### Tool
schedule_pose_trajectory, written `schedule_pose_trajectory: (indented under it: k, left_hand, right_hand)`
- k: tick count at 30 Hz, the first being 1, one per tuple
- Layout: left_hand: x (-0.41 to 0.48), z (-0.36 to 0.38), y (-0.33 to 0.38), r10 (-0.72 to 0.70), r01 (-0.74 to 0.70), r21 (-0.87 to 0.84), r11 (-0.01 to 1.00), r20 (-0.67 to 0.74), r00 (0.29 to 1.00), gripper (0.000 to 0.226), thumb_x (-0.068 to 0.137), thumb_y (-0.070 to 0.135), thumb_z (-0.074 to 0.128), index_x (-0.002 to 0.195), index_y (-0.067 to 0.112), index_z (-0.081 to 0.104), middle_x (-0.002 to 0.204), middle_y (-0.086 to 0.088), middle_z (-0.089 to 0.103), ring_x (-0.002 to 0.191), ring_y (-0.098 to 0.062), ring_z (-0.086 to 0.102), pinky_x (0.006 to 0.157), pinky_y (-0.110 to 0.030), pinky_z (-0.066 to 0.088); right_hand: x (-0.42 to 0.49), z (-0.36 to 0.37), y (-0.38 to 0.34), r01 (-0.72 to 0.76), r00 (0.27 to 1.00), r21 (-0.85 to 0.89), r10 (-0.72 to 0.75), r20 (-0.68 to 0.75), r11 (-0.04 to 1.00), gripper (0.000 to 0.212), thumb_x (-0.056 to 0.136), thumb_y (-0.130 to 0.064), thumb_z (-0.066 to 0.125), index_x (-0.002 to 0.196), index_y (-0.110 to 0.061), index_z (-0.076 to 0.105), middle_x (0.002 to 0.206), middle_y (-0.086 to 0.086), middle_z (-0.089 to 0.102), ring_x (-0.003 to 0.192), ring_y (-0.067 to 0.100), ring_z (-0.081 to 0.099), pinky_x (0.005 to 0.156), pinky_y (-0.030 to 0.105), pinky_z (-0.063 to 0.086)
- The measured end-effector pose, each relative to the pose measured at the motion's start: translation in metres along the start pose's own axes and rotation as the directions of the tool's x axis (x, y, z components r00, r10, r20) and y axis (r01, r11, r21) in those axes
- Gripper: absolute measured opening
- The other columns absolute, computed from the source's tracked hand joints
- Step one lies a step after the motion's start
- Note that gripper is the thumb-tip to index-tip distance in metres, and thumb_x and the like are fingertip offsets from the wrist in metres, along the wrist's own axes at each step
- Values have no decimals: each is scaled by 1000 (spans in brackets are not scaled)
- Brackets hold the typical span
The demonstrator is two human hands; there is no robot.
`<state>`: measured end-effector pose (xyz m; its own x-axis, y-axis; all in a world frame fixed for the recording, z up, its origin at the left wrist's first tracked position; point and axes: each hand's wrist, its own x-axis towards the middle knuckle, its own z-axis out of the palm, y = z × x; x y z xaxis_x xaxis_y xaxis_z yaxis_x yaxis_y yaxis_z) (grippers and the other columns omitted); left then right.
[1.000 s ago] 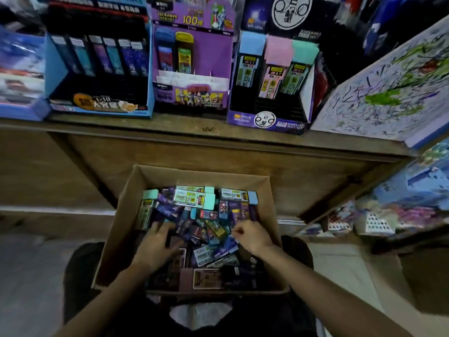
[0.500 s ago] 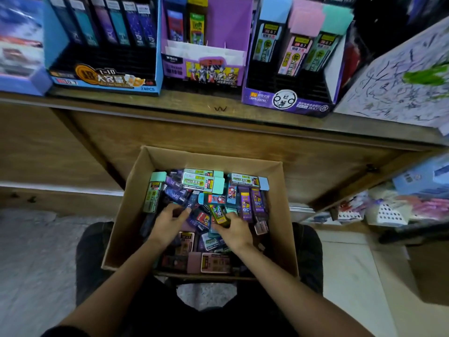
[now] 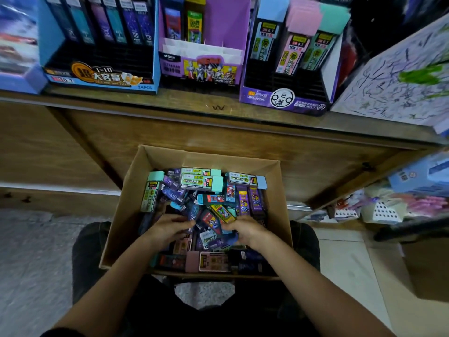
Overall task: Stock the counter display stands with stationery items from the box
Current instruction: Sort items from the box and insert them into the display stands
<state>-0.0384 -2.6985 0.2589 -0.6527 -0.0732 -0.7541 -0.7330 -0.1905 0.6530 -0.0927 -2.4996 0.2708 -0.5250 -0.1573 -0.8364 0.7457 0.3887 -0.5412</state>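
Observation:
An open cardboard box [image 3: 209,154] rests on my lap, heaped with small lead-refill cases [image 3: 201,182] in teal, purple, yellow and pink. Both hands are down in the heap. My left hand [image 3: 167,229] lies on the cases with its fingers reaching toward the middle. My right hand [image 3: 245,229] has its fingertips dug in beside a yellow case [image 3: 222,212] and a red case [image 3: 211,221]; its grip is hidden. On the counter stand a blue display stand [image 3: 97,79], a purple middle stand [image 3: 201,69] and a purple right stand [image 3: 284,98], each partly filled.
The wooden counter edge [image 3: 218,108] runs above the box. A scribbled test pad [image 3: 401,88] leans at the right. Below it a low shelf [image 3: 388,205] holds packaged goods, with a brown carton [image 3: 427,268] on the floor. A blue box [image 3: 14,57] sits far left.
Both hands have drawn together toward the middle of the box, shifting cases. My view has tipped down and closer to the counter.

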Motion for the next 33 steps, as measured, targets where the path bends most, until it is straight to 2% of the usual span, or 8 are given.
schedule_pose_trajectory:
  k: [4,11,17,19,22,28,31,33]
  left_hand:
    - [-6,-3,0,-60,60,-15,998,49,997,27,81,-3,67,107,-1,59,102,-13,63,87,-18,61,59,-20,56]
    - [-24,-28,6,-103,86,144,986,113,988,24,84,-3,62,108,-3,57,107,-18,66,105,-26,59,90,-33,44]
    - [-43,-33,21,31,-40,44,998,192,981,21,85,-2,59,105,5,59,105,-15,71,98,-20,68,76,-24,53]
    - [-46,-21,27,90,-80,-65,995,170,981,27,85,-7,57,110,6,54,96,-15,73,85,-18,71,69,-22,56]
    - [-48,2,37,143,-118,-139,983,186,972,37,84,-13,54,117,2,45,95,-21,71,86,-27,70,82,-35,54]
    - [-61,42,62,249,-168,-314,934,237,939,38,81,-19,43,115,-4,46,81,-15,64,65,-20,59,57,-28,50]
    - [-64,48,72,308,-209,-398,893,202,930,21,86,-5,46,102,5,53,81,-9,60,62,-15,54,57,-26,49]
    - [-67,49,74,336,-242,-389,889,196,921,21,86,18,59,105,11,60,94,-9,67,79,-19,62,70,-31,52]
  right_hand:
    - [-7,-10,6,16,1000,39,-16,-9,999,12,84,1,64,82,-10,59,85,5,65,79,20,63,65,33,53]
    - [-28,-34,16,161,987,-76,-160,12,984,14,88,-5,62,83,-18,58,82,-1,63,75,12,59,64,23,48]
    - [-49,-50,18,277,959,-178,-283,-10,944,10,85,-7,65,84,-15,59,81,-1,64,74,9,60,63,19,45]
    - [-57,-48,15,348,935,-143,-354,-20,926,11,86,-11,66,94,-10,60,90,4,67,82,14,62,72,25,47]
    - [-68,-37,4,467,883,0,-466,-46,884,15,87,-11,64,102,-10,60,96,7,68,87,16,63,73,22,47]
    - [-78,-8,-20,582,812,206,-574,-105,787,17,87,-4,61,101,-15,63,105,11,69,96,21,64,85,31,49]
    - [-80,1,-24,612,787,259,-607,-108,747,20,87,-7,62,105,-13,63,111,13,68,105,28,63,92,40,48]
    - [-82,7,-26,624,775,265,-624,-96,735,22,87,-10,62,108,-15,63,109,9,69,105,25,63,91,38,50]
